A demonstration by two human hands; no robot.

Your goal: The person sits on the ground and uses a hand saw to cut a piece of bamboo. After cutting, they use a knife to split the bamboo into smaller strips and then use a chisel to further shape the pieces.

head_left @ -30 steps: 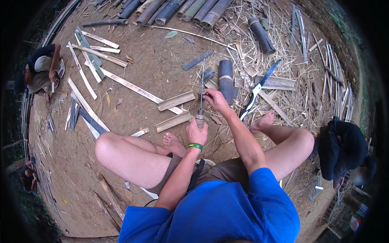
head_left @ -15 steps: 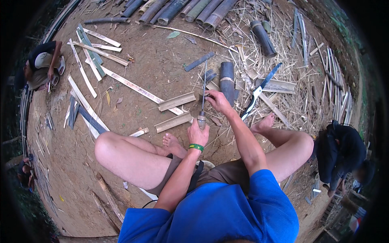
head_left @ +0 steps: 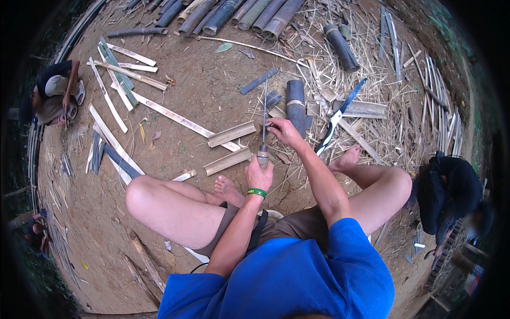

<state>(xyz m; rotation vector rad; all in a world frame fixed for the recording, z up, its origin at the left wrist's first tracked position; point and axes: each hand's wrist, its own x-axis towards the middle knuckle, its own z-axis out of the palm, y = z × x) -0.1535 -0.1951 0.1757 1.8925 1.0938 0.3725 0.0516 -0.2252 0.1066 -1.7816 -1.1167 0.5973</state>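
My left hand [head_left: 258, 174], with a green bracelet at its wrist, is closed round the wooden handle of a long thin-looking knife [head_left: 265, 103]. The blade points away from me and shows nearly edge-on. Beside the blade, just above the handle, my right hand [head_left: 285, 132] has its fingers bent and pinched together. Whether something small sits between those fingertips is hidden. Close to the left of the blade lie two split bamboo halves [head_left: 232, 134]. A dark bamboo section [head_left: 296, 106] stands past my right hand, near a folding saw [head_left: 336, 118] with a white and black handle.
Pale bamboo strips [head_left: 170, 114] lie to the left. Bamboo poles [head_left: 228, 16] line the far side, and shavings [head_left: 366, 87] cover the ground at right. One person [head_left: 56, 93] crouches at left, another [head_left: 449, 186] bends at right. My bare feet [head_left: 228, 189] flank the work.
Both hands keep almost the same hold and place around the knife. The whole view has shifted slightly, and the person at right has moved a little.
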